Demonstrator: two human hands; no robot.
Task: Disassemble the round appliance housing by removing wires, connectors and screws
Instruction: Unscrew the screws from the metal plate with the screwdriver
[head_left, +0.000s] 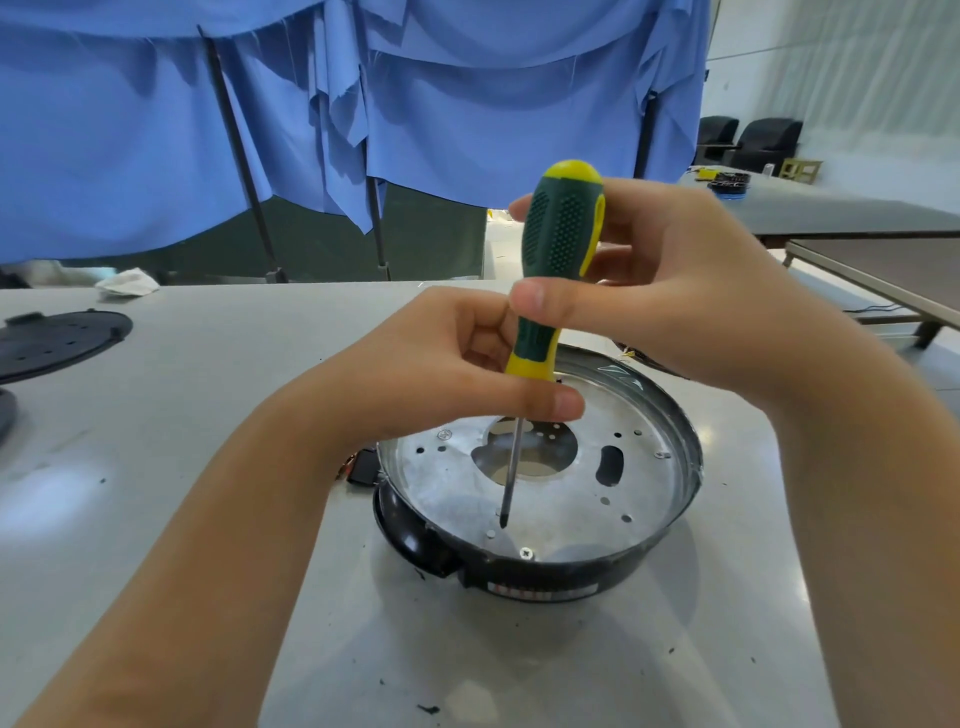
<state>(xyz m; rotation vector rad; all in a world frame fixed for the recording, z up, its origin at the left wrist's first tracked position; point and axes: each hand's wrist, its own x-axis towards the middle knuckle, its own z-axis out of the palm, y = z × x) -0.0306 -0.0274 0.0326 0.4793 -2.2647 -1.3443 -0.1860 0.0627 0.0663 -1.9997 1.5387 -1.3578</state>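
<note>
Green-and-yellow screwdriver (557, 270), cross-head, standing almost upright over the round appliance housing (540, 499), handle up and slim steel shaft pointing down; the long axis is leaning only slightly, tip toward the person. Right hand (670, 306) is wrapping the fat upper handle, thumb across the front and fingers curled behind, clamped on the tool. Left hand (467, 369) is pinching the narrow yellow collar where handle meets shaft, thumb underneath and curled fingers (488, 332) above, steadying rather than driving by the look of it. Housing is sitting on the pale bench (208, 467) directly below both hands, black outer ring with a silver stamped plate inside, a large irregular opening at its centre and small holes scattered around. Tip is hovering near a small hole on the near side of the plate; whether it is touching the metal cannot be told. Nearest cross-head screw (527, 553) is lying just beyond the tip toward the person, at the near rim, apart from it. Two more screws, far left (443, 434) and right (661, 455), are remaining seated. Judgement: the coming move is calling for a short shift of the tip toward the near rim, then a vertical seat. Black perforated disc (57, 343) is lying well apart at the left bench edge.
</note>
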